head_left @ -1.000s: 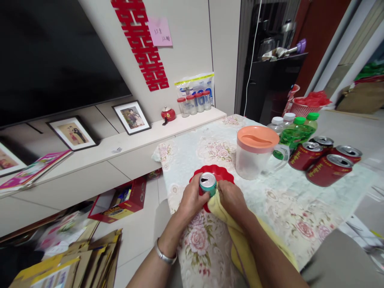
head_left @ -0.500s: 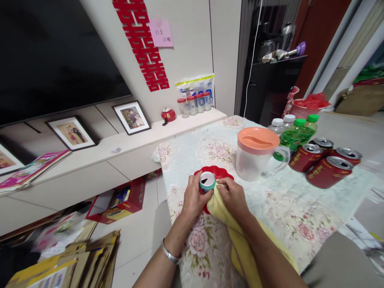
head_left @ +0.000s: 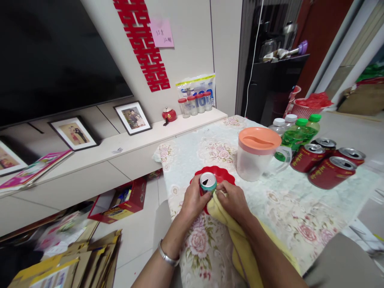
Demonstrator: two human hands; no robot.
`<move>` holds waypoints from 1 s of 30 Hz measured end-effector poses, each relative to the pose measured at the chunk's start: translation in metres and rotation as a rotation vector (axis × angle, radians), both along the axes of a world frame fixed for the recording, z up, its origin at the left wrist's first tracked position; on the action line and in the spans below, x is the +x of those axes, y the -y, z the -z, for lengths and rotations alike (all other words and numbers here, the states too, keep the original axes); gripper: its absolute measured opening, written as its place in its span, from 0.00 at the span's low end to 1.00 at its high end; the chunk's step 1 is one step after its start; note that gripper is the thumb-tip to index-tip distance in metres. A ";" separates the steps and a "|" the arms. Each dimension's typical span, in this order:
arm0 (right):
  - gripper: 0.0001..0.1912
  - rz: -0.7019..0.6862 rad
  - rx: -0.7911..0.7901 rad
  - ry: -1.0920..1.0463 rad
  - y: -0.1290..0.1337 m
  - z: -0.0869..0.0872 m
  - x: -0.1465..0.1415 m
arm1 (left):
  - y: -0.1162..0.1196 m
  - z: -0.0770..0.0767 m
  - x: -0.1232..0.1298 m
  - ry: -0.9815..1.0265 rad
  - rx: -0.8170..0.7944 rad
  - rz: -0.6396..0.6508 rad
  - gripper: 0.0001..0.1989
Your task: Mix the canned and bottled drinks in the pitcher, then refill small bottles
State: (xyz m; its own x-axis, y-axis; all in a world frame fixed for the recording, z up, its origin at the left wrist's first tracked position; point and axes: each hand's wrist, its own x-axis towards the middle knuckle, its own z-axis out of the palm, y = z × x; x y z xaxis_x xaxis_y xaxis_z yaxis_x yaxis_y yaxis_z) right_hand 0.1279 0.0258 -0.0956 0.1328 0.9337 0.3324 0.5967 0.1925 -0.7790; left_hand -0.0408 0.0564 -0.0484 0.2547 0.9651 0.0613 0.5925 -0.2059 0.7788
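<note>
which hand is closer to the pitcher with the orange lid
Your right hand: it holds the yellow cloth just left of the pitcher. The left hand grips the can, farther left.

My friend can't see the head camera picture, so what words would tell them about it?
Left hand holds an opened can over a red scalloped dish; right hand grips a yellow cloth beside it.

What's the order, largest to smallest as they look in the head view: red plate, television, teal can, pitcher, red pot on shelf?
1. Television, cut off by frame
2. Pitcher
3. Red plate, partly hidden
4. Teal can in left hand, red pot: too alike to rank
</note>
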 end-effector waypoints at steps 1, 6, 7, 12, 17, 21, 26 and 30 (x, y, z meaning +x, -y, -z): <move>0.02 -0.005 0.009 -0.029 0.001 -0.002 0.000 | 0.000 -0.001 0.001 -0.014 0.011 -0.020 0.25; 0.08 0.018 0.052 -0.136 0.000 -0.004 -0.002 | -0.001 0.003 0.006 -0.031 0.076 -0.055 0.26; 0.09 0.033 0.061 -0.141 -0.001 -0.002 -0.002 | -0.001 0.004 0.008 -0.040 0.085 -0.057 0.29; 0.10 0.095 0.071 -0.082 -0.006 0.007 0.001 | -0.001 0.008 0.010 -0.057 0.067 -0.059 0.34; 0.07 0.069 0.011 0.019 -0.006 0.010 0.002 | 0.000 0.001 0.009 0.051 0.030 -0.028 0.27; 0.04 0.014 -0.026 0.043 -0.003 0.005 0.001 | 0.001 -0.004 0.009 0.073 -0.076 -0.052 0.26; 0.03 -0.017 -0.017 -0.054 0.000 -0.004 -0.001 | -0.002 -0.001 0.007 0.014 -0.029 -0.067 0.26; 0.08 0.012 0.011 -0.199 0.001 -0.008 -0.002 | -0.005 0.004 0.006 0.008 0.068 -0.040 0.31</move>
